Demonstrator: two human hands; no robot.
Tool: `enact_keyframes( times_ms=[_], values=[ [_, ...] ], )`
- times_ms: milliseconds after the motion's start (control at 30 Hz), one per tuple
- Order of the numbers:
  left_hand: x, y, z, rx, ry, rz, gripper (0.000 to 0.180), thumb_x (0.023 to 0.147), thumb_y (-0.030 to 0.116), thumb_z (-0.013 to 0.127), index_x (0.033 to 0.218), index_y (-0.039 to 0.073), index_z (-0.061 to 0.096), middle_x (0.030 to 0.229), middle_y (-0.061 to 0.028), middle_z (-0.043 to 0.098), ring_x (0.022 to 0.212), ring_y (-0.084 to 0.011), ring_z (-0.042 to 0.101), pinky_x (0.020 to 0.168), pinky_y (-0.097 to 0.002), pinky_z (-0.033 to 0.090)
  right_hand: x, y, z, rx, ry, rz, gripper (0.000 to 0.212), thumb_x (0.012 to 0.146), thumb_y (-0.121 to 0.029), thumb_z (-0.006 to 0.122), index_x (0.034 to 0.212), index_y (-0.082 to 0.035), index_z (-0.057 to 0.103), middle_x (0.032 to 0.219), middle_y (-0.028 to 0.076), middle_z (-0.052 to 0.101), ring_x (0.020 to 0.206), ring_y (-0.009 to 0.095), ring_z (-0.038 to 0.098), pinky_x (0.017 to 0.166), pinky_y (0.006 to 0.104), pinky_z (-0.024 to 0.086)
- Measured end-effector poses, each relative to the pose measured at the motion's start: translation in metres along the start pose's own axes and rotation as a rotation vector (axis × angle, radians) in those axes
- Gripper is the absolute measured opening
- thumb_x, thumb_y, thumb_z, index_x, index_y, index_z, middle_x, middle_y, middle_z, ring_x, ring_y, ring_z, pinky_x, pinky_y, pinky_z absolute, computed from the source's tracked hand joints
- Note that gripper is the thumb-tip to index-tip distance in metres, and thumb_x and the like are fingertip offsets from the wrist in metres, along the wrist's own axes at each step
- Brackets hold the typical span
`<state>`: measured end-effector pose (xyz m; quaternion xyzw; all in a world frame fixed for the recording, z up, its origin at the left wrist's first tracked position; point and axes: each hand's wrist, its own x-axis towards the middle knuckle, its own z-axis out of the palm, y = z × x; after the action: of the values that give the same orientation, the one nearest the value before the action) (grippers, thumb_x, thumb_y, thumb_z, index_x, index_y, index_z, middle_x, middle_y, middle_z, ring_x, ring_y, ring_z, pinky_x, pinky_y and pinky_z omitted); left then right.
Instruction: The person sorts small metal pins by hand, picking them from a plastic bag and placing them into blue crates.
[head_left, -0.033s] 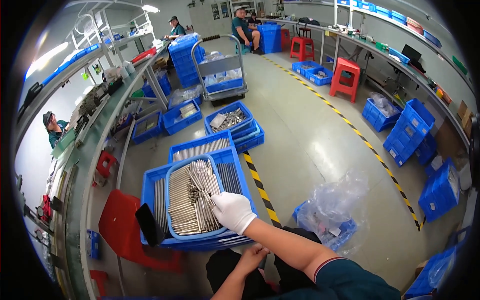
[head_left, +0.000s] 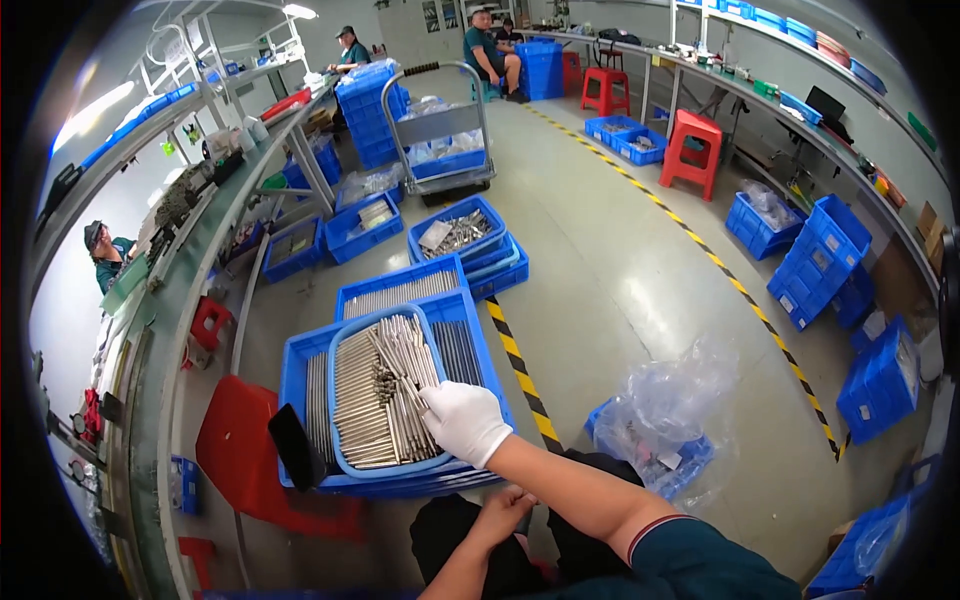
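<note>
A light-blue tray (head_left: 341,437) full of slim silvery metal rods (head_left: 368,400) lies on top of a stack of blue crates. Most rods lie side by side, while a looser bunch fans across the right half. My right hand (head_left: 467,424), in a white glove, reaches over the tray's right rim with its fingers curled around the ends of several rods; the fingertips are partly hidden. My left hand (head_left: 502,514) is bare and rests low by my lap. Its fingers are curled together, and whatever may be in them is hidden.
Under the tray, a blue crate (head_left: 497,385) holds darker rods. A black phone-like slab (head_left: 296,447) stands at its left corner, beside a red chair (head_left: 240,440). Beyond are a crate of metal parts (head_left: 460,232) and a cart (head_left: 440,130). A plastic bag (head_left: 665,400) covers a floor crate.
</note>
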<state>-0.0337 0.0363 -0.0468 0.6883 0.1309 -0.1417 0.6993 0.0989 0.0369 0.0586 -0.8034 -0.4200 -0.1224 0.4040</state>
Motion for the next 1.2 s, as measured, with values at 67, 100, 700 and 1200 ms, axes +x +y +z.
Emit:
enact_keyframes(
  times_ms=[67, 100, 700, 1200],
  values=[
    [-0.001, 0.017, -0.001, 0.071, 0.024, -0.009, 0.026, 0.087, 0.017, 0.051, 0.101, -0.004, 0.058, 0.093, -0.0073, 0.063, 0.089, -0.0106, 0.055, 0.081, -0.0253, 0.041, 0.001, 0.006, 0.003, 0.018, -0.002, 0.003, 0.009, 0.071, -0.016, 0.057, 0.074, -0.009, 0.053, 0.064, 0.009, 0.052, 0.060, 0.027, 0.056, 0.054, 0.0381, 0.045],
    [-0.002, 0.010, -0.001, -0.015, 0.023, -0.021, 0.024, 0.087, 0.014, 0.051, 0.100, -0.005, 0.058, 0.093, -0.0056, 0.062, 0.089, -0.0102, 0.054, 0.080, -0.0248, 0.041, 0.000, 0.005, 0.004, 0.018, -0.002, -0.003, 0.010, 0.071, -0.016, 0.058, 0.074, -0.009, 0.052, 0.063, 0.008, 0.052, 0.059, 0.027, 0.056, 0.053, 0.0380, 0.044],
    [-0.002, -0.005, -0.001, -0.072, 0.021, 0.002, 0.022, 0.088, 0.014, 0.051, 0.101, -0.003, 0.056, 0.088, -0.0023, 0.060, 0.082, -0.0096, 0.054, 0.075, -0.0244, 0.043, 0.001, 0.005, 0.001, 0.020, -0.015, 0.003, 0.012, 0.072, -0.017, 0.058, 0.074, -0.008, 0.051, 0.063, 0.008, 0.052, 0.058, 0.027, 0.055, 0.051, 0.0377, 0.044],
    [-0.002, 0.014, -0.001, -0.201, 0.076, -0.148, 0.025, 0.085, 0.008, 0.051, 0.107, -0.003, 0.053, 0.093, -0.0051, 0.060, 0.085, -0.0119, 0.055, 0.075, -0.0246, 0.043, -0.001, 0.007, 0.003, 0.038, 0.012, -0.023, 0.011, 0.072, -0.016, 0.057, 0.075, -0.008, 0.051, 0.063, 0.009, 0.052, 0.057, 0.026, 0.055, 0.051, 0.0372, 0.044]
  ],
)
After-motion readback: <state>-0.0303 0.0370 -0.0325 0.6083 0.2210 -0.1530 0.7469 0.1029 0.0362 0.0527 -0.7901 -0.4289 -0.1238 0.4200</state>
